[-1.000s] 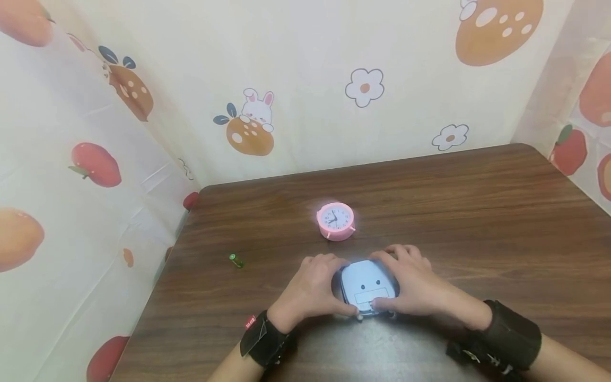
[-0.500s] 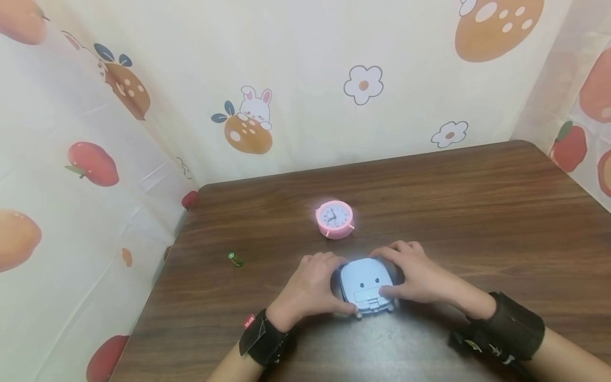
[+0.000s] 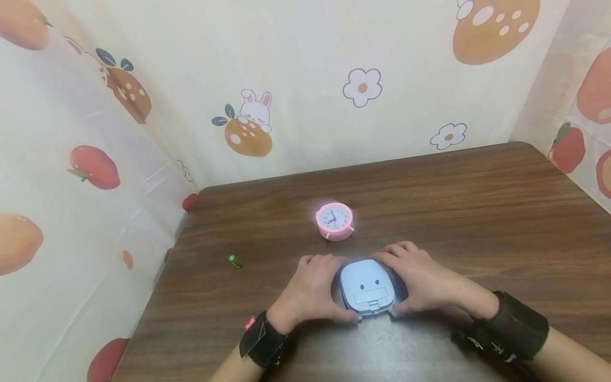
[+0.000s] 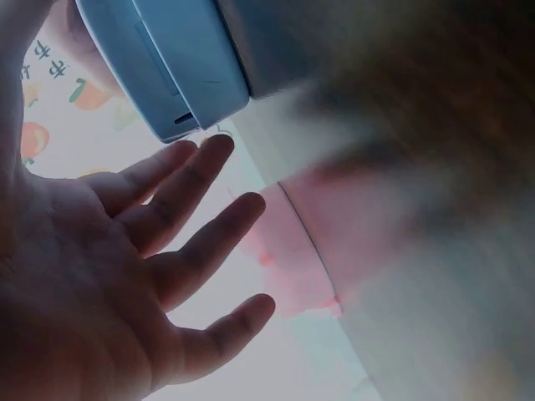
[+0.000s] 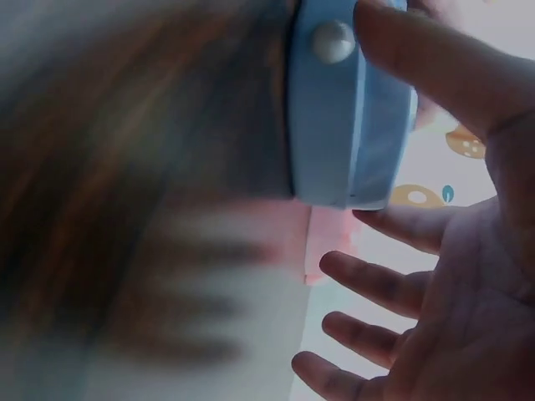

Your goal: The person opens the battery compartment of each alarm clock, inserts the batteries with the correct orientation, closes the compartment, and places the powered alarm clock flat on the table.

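Observation:
Face down on the table lies a light-blue, rounded-square clock (image 3: 366, 276). Its back shows two dark knobs and a battery cover (image 3: 371, 296) in place, with a small latch at the near edge. My left hand (image 3: 312, 289) grips its left side, thumb at the near-left corner and index finger at the far-left corner. On the other side my right hand (image 3: 422, 281) holds it the same way, its thumb by the near-right corner. In the right wrist view a white ball foot (image 5: 333, 42) shows beside the thumb. The other fingers of both hands stand spread off the clock.
Behind the clock stands a round pink alarm clock (image 3: 335, 220), its dial tilted upward. A small green battery (image 3: 236, 261) lies to the left on the brown wooden table (image 3: 468, 212). A fruit-printed curtain (image 3: 305, 127) closes off the back and sides.
My right thumb has slid off the latch, across the battery cover, and down to the near-right corner of the blue clock. The left hand and the clock have barely moved.

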The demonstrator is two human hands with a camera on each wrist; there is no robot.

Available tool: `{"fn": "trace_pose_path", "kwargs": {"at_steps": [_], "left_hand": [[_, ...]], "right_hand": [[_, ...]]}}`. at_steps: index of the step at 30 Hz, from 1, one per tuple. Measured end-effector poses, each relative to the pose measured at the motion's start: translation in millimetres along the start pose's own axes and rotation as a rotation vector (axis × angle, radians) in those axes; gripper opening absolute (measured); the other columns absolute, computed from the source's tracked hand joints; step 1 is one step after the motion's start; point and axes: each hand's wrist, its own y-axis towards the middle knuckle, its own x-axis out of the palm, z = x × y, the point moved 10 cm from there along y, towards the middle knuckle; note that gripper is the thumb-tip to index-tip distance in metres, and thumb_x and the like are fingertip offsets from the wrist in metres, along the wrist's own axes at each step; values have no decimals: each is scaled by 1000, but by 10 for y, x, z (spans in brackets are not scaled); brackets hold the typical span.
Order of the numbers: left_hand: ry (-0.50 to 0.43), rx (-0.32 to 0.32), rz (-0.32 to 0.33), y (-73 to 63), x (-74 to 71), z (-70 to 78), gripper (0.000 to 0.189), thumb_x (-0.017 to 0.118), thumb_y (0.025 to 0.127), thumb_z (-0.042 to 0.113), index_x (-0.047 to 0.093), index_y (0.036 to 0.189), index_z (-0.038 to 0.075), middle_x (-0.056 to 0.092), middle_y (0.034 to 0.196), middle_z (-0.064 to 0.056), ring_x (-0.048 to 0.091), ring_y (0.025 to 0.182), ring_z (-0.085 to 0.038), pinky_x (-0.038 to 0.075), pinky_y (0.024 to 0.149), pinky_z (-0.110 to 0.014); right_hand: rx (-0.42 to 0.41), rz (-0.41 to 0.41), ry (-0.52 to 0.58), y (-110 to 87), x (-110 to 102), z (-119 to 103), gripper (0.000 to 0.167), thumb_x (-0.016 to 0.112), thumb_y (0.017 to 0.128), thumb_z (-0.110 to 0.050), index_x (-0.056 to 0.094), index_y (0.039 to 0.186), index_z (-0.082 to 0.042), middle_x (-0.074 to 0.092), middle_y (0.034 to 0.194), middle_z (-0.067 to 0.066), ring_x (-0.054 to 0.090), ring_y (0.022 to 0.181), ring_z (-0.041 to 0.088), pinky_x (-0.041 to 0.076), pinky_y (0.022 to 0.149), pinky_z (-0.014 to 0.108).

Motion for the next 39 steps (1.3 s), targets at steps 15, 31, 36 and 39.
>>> {"fn": "trace_pose_path", "kwargs": {"at_steps": [15, 31, 36, 39], "left_hand": [[-9, 38, 54, 4, -59, 80, 84, 78, 61, 68, 53, 129, 26, 61, 121, 13, 52, 115, -8, 28, 110, -52], [-3, 70, 90, 10, -96, 149, 84, 82, 60, 62, 52, 128, 22, 62, 118, 11, 52, 112, -8, 26, 111, -56], [11, 85, 103, 13, -95, 179, 85, 84, 60, 59, 50, 130, 22, 62, 119, 10, 53, 113, -8, 27, 111, -57], [35, 99, 111, 15, -94, 212, 88, 84, 60, 58, 49, 131, 21, 62, 121, 9, 53, 112, -9, 28, 110, -58]], "right_hand": [[-7, 8, 105, 16, -2, 4, 96, 92, 53, -42, 51, 133, -11, 59, 123, 0, 51, 110, 21, 48, 85, 45], [-71, 85, 171, 9, -135, -31, 93, 93, 50, -36, 51, 132, -18, 60, 121, -6, 56, 109, 17, 50, 87, 45], [-110, 130, 175, 1, -195, -103, 95, 92, 49, -38, 51, 132, -19, 55, 122, -14, 52, 110, 9, 49, 87, 39], [-124, 156, 169, -7, -225, -145, 94, 91, 49, -40, 51, 133, -21, 53, 123, -16, 50, 108, 5, 49, 84, 36]]}}
